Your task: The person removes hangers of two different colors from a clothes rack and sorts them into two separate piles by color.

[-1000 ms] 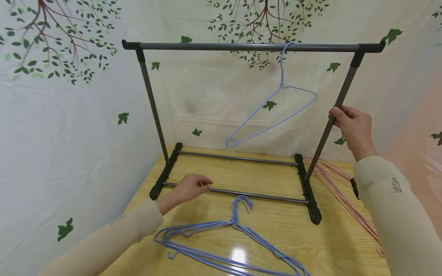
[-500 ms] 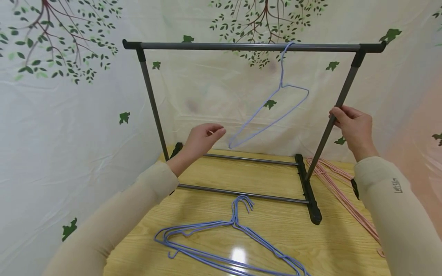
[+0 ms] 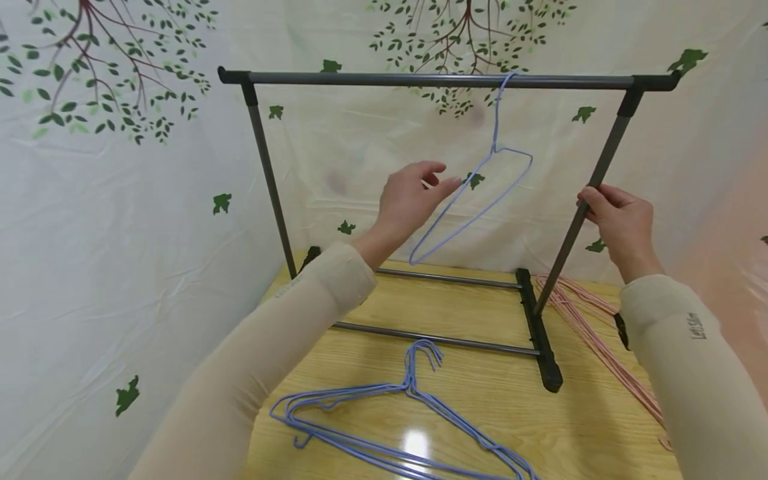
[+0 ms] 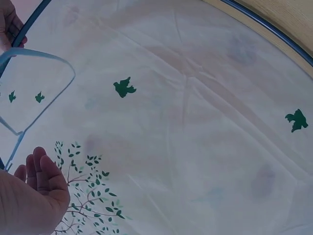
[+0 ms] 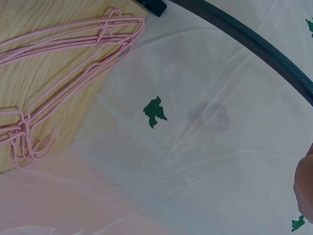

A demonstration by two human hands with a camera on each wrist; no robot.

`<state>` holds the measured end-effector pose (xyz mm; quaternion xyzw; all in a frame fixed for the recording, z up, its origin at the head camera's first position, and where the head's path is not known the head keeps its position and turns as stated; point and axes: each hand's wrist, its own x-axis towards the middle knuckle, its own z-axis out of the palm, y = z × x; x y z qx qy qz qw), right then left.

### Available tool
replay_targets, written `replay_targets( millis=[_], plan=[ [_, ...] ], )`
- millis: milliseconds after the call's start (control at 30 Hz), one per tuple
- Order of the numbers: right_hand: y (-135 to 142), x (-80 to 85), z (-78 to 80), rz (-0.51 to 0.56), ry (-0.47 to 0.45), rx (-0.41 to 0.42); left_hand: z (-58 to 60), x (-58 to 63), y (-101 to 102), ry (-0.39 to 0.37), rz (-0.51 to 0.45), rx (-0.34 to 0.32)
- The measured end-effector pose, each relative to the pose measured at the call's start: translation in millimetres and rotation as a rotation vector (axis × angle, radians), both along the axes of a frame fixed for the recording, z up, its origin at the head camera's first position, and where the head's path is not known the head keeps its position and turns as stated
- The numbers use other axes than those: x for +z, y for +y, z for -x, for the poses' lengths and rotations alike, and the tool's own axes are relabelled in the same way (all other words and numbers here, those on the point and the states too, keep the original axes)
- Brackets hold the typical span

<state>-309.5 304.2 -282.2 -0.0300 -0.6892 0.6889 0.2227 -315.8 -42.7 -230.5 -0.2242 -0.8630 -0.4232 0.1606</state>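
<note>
A blue wire hanger [image 3: 496,123] hangs by its hook from the top bar of a dark metal clothes rack [image 3: 372,79]. Just left of it my left hand [image 3: 411,197] is raised, fingers loosely bent, thumb tip overlapping the hanger's sloping arm in the head view. That hand [image 4: 41,200] holds nothing in the left wrist view, with the hanger [image 4: 73,73] beyond its fingertips. My right hand [image 3: 624,223] grips the rack's right post between thumb and fingers. Several more blue hangers [image 3: 411,367] lie stacked on the table in front of the rack.
Pink wire hangers [image 3: 591,340] lie in a bundle on the wooden table [image 3: 480,413], right of the rack's base. A pale cloth backdrop [image 3: 168,267] with printed leaves and branches stands behind and to both sides.
My left hand has risen from beside the rack's lower front bar, up and right to the hanging hanger. The hanger has turned slightly on the bar. The right hand keeps its grip.
</note>
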Motion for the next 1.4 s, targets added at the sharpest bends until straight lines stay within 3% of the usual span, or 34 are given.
replay_targets(
  millis=[267, 600, 1067, 1400],
  plan=[
    [1, -2.2, 2.0, 0.017, 0.016, 0.007, 3.3, -3.0, 23, -0.058, 0.052, 0.032],
    [2, -4.5, 7.6, 0.020, 0.029, -0.001, 12.4, -8.2, 27, -0.050, 0.123, 0.028],
    [1, -5.3, 16.5, 0.007, 0.026, -0.020, 26.9, -14.1, 22, -0.011, 0.021, 0.097],
    [2, -5.9, 21.4, 0.004, 0.035, -0.014, 31.7, -14.3, 20, -0.013, -0.004, 0.082]
  ],
)
